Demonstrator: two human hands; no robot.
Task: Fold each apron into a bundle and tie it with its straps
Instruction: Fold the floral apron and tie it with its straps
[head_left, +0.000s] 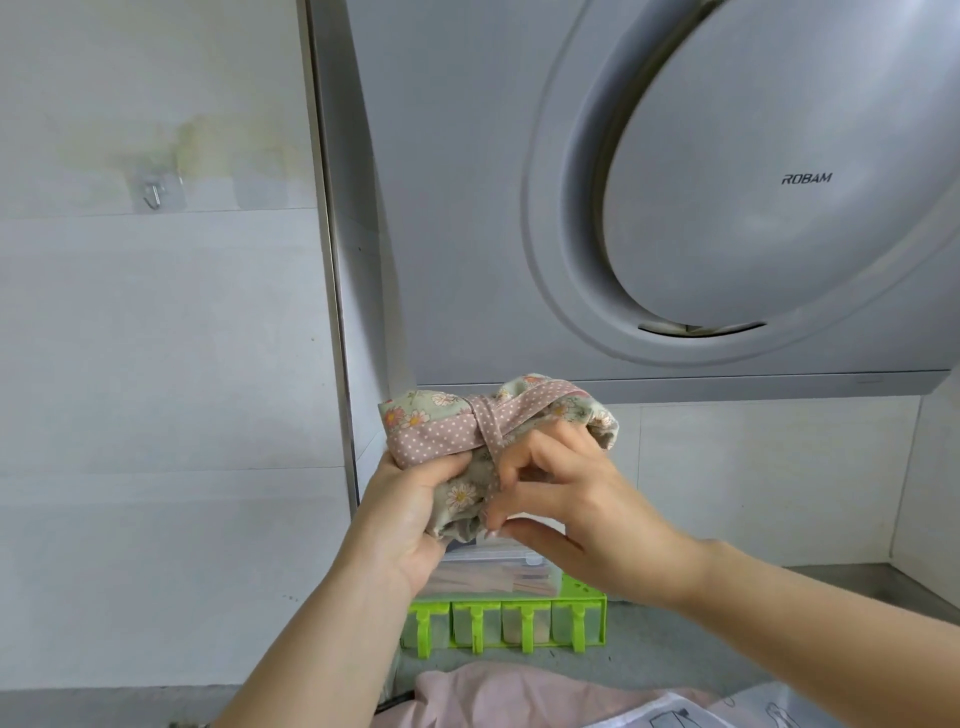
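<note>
**Two hands tying an apron bundle**

Left hand (410, 512) grips the floral apron bundle (467, 431) from below. Right hand (566, 499), just beside it, pinches the dotted pink strap (488, 423) wrapped around the bundle. A green rack (498, 621) sits beneath both hands.

The floral apron (498, 441) is folded into a compact bundle, pale green with white and pink daisies and a dusty-pink polka-dot border. Its polka-dot strap (519, 402) wraps across and around the bundle. It is held in the air. A second, plain pink apron (519, 693) lies crumpled along the tabletop's near edge.
</note>
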